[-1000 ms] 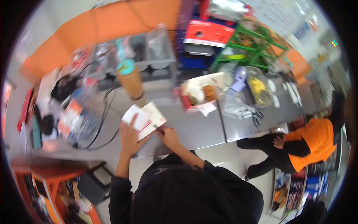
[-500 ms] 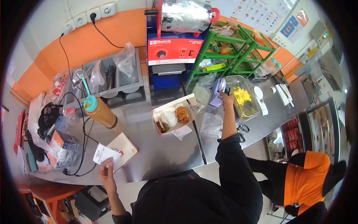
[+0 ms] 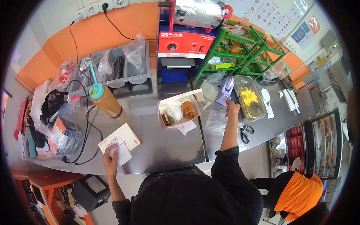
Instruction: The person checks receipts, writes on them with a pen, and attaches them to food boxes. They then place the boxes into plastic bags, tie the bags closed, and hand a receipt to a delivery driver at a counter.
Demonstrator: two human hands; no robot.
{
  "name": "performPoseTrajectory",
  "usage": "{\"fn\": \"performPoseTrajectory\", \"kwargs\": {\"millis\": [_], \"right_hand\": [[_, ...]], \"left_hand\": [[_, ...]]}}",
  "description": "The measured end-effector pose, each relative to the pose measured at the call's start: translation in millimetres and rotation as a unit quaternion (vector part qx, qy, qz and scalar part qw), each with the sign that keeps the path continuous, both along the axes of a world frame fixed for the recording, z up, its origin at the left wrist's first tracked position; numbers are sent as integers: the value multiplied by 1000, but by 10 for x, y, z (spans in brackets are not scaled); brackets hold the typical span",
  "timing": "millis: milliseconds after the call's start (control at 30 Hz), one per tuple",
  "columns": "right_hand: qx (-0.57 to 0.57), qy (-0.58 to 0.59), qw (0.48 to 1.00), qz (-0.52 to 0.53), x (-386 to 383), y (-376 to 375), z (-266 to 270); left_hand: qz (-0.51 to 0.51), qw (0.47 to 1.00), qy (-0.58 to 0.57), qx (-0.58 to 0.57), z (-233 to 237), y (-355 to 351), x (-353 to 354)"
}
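1. Bare steel desk [image 3: 165, 148] lies open between the flat white box [image 3: 125, 135], where the left hand [image 3: 110, 154] holds a paper slip [image 3: 123, 156], and the plastic bag [image 3: 214, 122].
2. Farther back, the open food box [image 3: 176, 110] and tall bottle [image 3: 105, 102] bar the way.
3. Black cables [image 3: 90, 129] loop left of the white box.
4. A clear tub [image 3: 250, 98], purple dispenser [image 3: 226, 90] and scissors [image 3: 245, 134] crowd the right hand [image 3: 232, 108].

One paper slip [image 3: 122, 154], one white box [image 3: 123, 136], one bottle [image 3: 106, 102].

Bright, even overhead indoor light; soft glare across steel counter [image 3: 165, 146]; faint shadow beneath box [image 3: 125, 135]; heavy fisheye bending with black vignette round edges; left hand [image 3: 110, 156], slip [image 3: 122, 154] crisp; rim slightly soft.
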State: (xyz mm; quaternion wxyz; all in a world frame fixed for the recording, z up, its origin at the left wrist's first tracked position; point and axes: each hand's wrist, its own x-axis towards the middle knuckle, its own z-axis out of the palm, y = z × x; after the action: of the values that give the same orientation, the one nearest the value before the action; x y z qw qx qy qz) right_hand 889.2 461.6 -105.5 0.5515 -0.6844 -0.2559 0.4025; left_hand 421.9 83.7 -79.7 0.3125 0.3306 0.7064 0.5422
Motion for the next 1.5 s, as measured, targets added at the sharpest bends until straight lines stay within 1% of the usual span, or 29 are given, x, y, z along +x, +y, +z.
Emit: {"fn": "performPoseTrajectory", "kwargs": {"millis": [67,100,200,233,267,300,333,367,400,433,467,500,533,567,600,667,700,733,767,833,900,1033,1133,1267,1333,1367,1433,1467,1500], "right_hand": [[34,31,999,-11,-11,68,-176],[25,4,1000,-14,45,135,-282],[28,-89,995,24,135,167,-400],[-73,-204,976,21,60,117,-241],[-102,-362,926,19,190,226,-467],[-189,-376,907,19,247,325,-638],[-201,-452,869,12,365,380,-764],[-160,-440,883,-41,157,94,-378],[-89,-408,905,-77,247,62,-331],[-19,-385,920,-64,-15,-234,174],[209,-298,931,-35,44,-204,192],[224,-155,961,41,-231,-448,653],[257,-91,956,111,-705,-835,1132],[259,-99,935,220,-1102,-1139,1414],[186,-154,912,331,-1572,-1524,1739],[154,-224,797,540,-2334,-1833,1627],[137,-103,744,645,-2694,-1853,1241],[146,-154,713,668,-3043,-1989,1103],[132,-141,681,706,-3338,-1993,803],[68,-248,643,722,-3766,-2018,584],[70,-300,623,719,-3991,-1964,266],[85,-446,601,658,-4184,-2015,224],[-5,-448,572,687,-4168,-1957,519],[24,-480,584,654,-3780,-1908,411],[54,-474,606,636,-3424,-2007,398],[118,-464,645,595,-3248,-2081,356],[244,-443,707,494,-2914,-2269,263],[221,-427,743,466,-2716,-2367,270],[202,-409,774,438,-2535,-2457,309]], "left_hand": [[-15,1000,2,20,-39,1,-6],[-16,999,-31,21,-100,-7,-27],[-8,998,-12,57,-99,-22,1],[-4,998,-5,61,-171,-32,-17],[-5,995,70,69,-84,-24,-2],[2,999,37,39,-130,-32,-20],[12,999,-1,39,-108,-19,-4],[25,998,-13,49,-137,5,-8],[34,998,-25,53,-188,11,-11],[53,997,2,64,-224,20,-3],[70,994,31,75,-248,52,-6],[86,991,59,85,-246,83,-11],[105,989,81,72,-218,110,-14],[123,986,101,58,-185,125,-4],[139,982,120,44,-155,129,14],[145,984,107,9,-123,142,14],[144,984,103,-1,-127,137,3],[143,985,98,-11,-134,128,0],[139,983,120,2,-144,131,-4],[135,976,166,28,-159,138,-15],[131,970,203,13,-149,141,-10],[99,965,221,-101,-19,153,20],[64,957,231,-164,42,169,38],[52,946,262,-183,45,197,46],[55,928,251,-271,263,201,128],[51,915,247,-314,348,216,178],[114,850,449,-251,96,196,279],[149,803,538,-209,-14,184,301],[139,826,519,-172,-50,196,274]]}}
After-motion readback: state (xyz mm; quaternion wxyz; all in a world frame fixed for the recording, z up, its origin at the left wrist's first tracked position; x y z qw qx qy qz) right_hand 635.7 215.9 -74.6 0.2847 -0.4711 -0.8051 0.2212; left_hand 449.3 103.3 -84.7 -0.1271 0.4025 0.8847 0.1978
